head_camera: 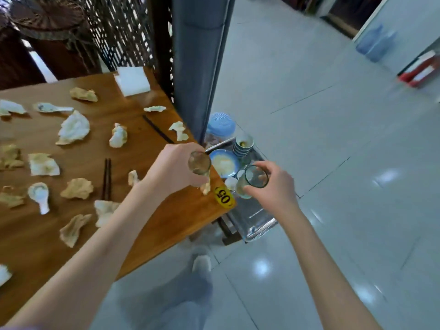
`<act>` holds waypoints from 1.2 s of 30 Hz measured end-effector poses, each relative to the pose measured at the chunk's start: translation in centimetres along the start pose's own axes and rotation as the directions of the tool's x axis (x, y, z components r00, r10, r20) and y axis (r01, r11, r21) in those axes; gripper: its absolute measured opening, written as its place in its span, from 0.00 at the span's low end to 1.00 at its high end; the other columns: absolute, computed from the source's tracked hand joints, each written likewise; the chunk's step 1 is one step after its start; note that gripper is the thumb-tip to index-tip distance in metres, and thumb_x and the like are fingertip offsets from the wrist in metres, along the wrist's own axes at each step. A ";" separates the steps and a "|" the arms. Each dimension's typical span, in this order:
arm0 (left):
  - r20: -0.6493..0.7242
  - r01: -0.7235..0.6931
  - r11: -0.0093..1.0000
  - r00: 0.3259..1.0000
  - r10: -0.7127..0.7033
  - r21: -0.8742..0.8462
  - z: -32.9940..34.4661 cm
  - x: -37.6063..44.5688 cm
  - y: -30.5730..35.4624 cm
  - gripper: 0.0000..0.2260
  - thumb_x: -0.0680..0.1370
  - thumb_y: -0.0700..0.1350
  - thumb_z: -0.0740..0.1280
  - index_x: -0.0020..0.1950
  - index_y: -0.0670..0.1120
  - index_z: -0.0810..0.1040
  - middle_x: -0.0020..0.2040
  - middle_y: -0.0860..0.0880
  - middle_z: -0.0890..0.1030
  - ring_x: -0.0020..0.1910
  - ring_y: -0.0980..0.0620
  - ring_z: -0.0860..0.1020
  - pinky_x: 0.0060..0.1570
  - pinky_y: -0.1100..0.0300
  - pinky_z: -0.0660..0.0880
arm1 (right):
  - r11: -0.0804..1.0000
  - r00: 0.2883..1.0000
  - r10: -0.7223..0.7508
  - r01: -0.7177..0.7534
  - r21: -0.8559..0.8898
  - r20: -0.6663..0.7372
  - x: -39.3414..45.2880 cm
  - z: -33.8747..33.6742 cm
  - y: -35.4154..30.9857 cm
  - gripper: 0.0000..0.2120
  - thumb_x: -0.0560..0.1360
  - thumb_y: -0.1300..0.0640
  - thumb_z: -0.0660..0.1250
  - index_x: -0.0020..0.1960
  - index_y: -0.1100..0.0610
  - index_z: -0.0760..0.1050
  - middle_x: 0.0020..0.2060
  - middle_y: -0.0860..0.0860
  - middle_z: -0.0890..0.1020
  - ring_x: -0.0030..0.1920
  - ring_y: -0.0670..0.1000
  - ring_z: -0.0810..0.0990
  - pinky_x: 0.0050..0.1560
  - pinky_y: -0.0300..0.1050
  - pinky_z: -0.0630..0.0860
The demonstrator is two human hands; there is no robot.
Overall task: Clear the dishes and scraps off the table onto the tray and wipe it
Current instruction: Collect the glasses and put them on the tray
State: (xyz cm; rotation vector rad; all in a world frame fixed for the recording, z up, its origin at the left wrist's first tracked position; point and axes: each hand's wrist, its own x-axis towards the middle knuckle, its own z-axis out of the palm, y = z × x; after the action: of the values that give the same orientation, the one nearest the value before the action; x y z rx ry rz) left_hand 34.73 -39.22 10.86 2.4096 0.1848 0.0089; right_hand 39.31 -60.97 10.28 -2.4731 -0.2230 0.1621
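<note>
My left hand (170,169) grips a clear drinking glass (199,163) over the table's right corner. My right hand (273,184) holds a second glass (254,181) above the metal tray (259,222), which sits low beside the table. On the tray are a blue plate (223,163), a stack of small bowls (242,145) and a small white cup (231,183). The wooden table (166,210) carries several crumpled napkins (73,128), two white spoons (40,195), and chopsticks (106,178).
A folded white cloth (132,81) lies at the table's far edge by a dark lattice screen (123,29). A yellow number tag (224,196) marks the table corner. A blue-lidded jar (220,126) stands behind the tray. Grey tiled floor (333,163) spreads to the right.
</note>
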 end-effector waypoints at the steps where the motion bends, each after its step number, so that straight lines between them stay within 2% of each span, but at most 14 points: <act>1: -0.005 -0.001 1.000 1.000 0.001 -0.005 0.8 1.2 0.7 0.29 0.64 0.53 0.78 0.62 0.50 0.76 0.51 0.52 0.80 0.48 0.54 0.77 0.42 0.67 0.73 | 1.000 1.000 0.009 -0.009 -0.003 0.001 1.1 -0.6 0.9 0.28 0.60 0.58 0.77 0.59 0.54 0.76 0.49 0.49 0.81 0.49 0.48 0.79 0.49 0.37 0.72; 3: -0.034 0.013 1.000 0.999 -0.014 -0.016 2.8 4.5 2.2 0.29 0.63 0.53 0.78 0.62 0.50 0.76 0.47 0.54 0.78 0.43 0.56 0.74 0.36 0.71 0.67 | 1.000 1.000 0.011 -0.011 -0.002 0.013 4.1 -2.2 3.0 0.28 0.60 0.58 0.77 0.60 0.54 0.76 0.49 0.49 0.82 0.49 0.49 0.79 0.52 0.41 0.75; 4: -0.045 0.026 0.999 0.999 -0.027 -0.019 3.9 6.1 2.8 0.29 0.63 0.53 0.78 0.62 0.51 0.76 0.47 0.53 0.78 0.43 0.55 0.73 0.37 0.69 0.67 | 1.000 1.000 0.012 -0.012 -0.006 0.023 5.5 -2.9 4.1 0.28 0.60 0.59 0.77 0.59 0.54 0.76 0.49 0.49 0.82 0.48 0.48 0.79 0.52 0.43 0.75; 7: -0.079 0.035 0.999 0.996 -0.035 0.001 7.3 10.4 4.6 0.30 0.62 0.54 0.78 0.62 0.50 0.76 0.50 0.49 0.81 0.47 0.52 0.73 0.45 0.61 0.68 | 0.999 0.999 -0.004 0.005 -0.033 0.040 9.6 -4.8 7.1 0.27 0.59 0.58 0.77 0.57 0.53 0.77 0.48 0.48 0.82 0.45 0.46 0.79 0.49 0.38 0.74; 10: -0.116 0.043 0.999 0.992 -0.045 -0.013 10.7 13.9 5.9 0.29 0.60 0.52 0.79 0.59 0.48 0.78 0.50 0.48 0.82 0.49 0.48 0.76 0.48 0.60 0.66 | 1.000 0.998 0.009 -0.007 -0.030 0.067 13.6 -5.9 10.1 0.26 0.60 0.58 0.77 0.57 0.53 0.77 0.47 0.47 0.82 0.44 0.45 0.78 0.46 0.34 0.70; 14: -0.115 0.125 0.991 0.985 -0.129 -0.036 15.6 17.7 6.5 0.28 0.60 0.50 0.79 0.58 0.44 0.79 0.50 0.47 0.80 0.50 0.48 0.77 0.52 0.60 0.69 | 1.000 0.988 -0.007 0.010 -0.024 0.155 18.5 -5.7 13.7 0.26 0.61 0.58 0.77 0.57 0.53 0.76 0.49 0.48 0.81 0.45 0.45 0.76 0.47 0.34 0.69; 20: -0.108 0.351 0.930 0.926 -0.362 -0.110 23.2 21.7 6.3 0.27 0.63 0.47 0.77 0.60 0.46 0.77 0.54 0.48 0.75 0.55 0.48 0.74 0.55 0.58 0.69 | 0.993 0.933 -0.103 0.115 -0.013 0.345 25.2 -3.4 19.1 0.23 0.64 0.58 0.75 0.57 0.55 0.74 0.50 0.49 0.79 0.49 0.47 0.76 0.48 0.33 0.69; 24: -0.149 0.450 0.878 0.869 -0.472 -0.161 28.6 24.1 5.7 0.26 0.62 0.45 0.77 0.60 0.47 0.77 0.53 0.50 0.74 0.52 0.50 0.73 0.49 0.66 0.66 | 0.978 0.880 -0.173 0.207 -0.030 0.442 29.5 -1.3 23.4 0.24 0.65 0.56 0.75 0.59 0.55 0.74 0.51 0.49 0.79 0.51 0.47 0.76 0.53 0.39 0.73; 26: -0.170 0.477 0.863 0.848 -0.502 -0.169 31.3 25.5 5.3 0.27 0.63 0.45 0.77 0.60 0.48 0.76 0.52 0.51 0.73 0.52 0.51 0.73 0.49 0.65 0.67 | 0.972 0.861 -0.194 0.232 -0.024 0.471 31.3 0.2 25.6 0.25 0.65 0.57 0.75 0.60 0.55 0.74 0.51 0.49 0.79 0.51 0.47 0.77 0.53 0.40 0.73; 28: -0.180 0.503 0.847 0.830 -0.528 -0.171 34.0 26.8 5.0 0.27 0.63 0.46 0.77 0.61 0.48 0.75 0.53 0.51 0.73 0.51 0.50 0.73 0.49 0.59 0.71 | 0.971 0.852 -0.202 0.240 -0.018 0.483 32.7 1.9 28.0 0.25 0.64 0.58 0.76 0.60 0.55 0.74 0.52 0.49 0.80 0.51 0.48 0.77 0.54 0.40 0.73; 30: -0.180 0.529 0.835 0.816 -0.549 -0.151 36.5 27.8 4.5 0.28 0.64 0.47 0.77 0.62 0.48 0.75 0.54 0.51 0.74 0.51 0.50 0.74 0.49 0.58 0.72 | 0.972 0.847 -0.197 0.236 -0.017 0.494 33.7 3.6 30.2 0.25 0.64 0.58 0.76 0.59 0.55 0.74 0.51 0.49 0.80 0.51 0.48 0.77 0.51 0.37 0.71; 33: -0.155 0.558 0.823 0.808 -0.568 -0.111 40.0 29.0 3.1 0.29 0.66 0.48 0.76 0.64 0.48 0.73 0.59 0.50 0.74 0.56 0.49 0.74 0.52 0.57 0.71 | 0.976 0.845 -0.185 0.217 -0.004 0.501 35.0 6.1 33.0 0.23 0.63 0.60 0.75 0.56 0.55 0.75 0.48 0.49 0.80 0.49 0.49 0.78 0.45 0.31 0.66; 36: -0.122 0.574 0.817 0.809 -0.576 -0.049 42.8 29.7 1.3 0.30 0.67 0.49 0.76 0.66 0.47 0.71 0.61 0.50 0.73 0.59 0.49 0.73 0.55 0.56 0.70 | 0.980 0.837 -0.172 0.199 0.004 0.520 36.1 8.7 35.4 0.23 0.63 0.61 0.74 0.56 0.56 0.75 0.49 0.51 0.80 0.49 0.49 0.77 0.45 0.30 0.64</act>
State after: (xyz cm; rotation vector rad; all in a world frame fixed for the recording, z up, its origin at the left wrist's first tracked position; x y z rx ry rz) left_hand 66.77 -64.42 -21.63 2.2487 0.9723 -0.1099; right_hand 77.36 -76.21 -20.53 -2.3886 -0.7025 0.7523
